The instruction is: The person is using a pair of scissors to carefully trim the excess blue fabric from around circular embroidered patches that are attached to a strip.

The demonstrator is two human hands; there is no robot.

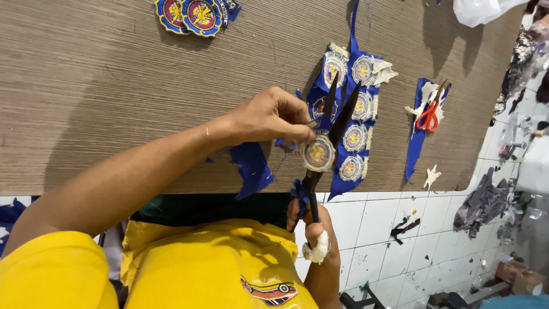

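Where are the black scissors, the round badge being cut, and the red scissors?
Black scissors (341, 117): head view, on the right blade.
Round badge (318, 153): head view, on its middle.
Red scissors (428, 118): head view, on the red handles.

Bright, even light falls on the woven brown surface. Soft dark shadows lie on it just above the left hand and arm. The view bends at its edges; the far right beside the surface is slightly blurred and washed out.
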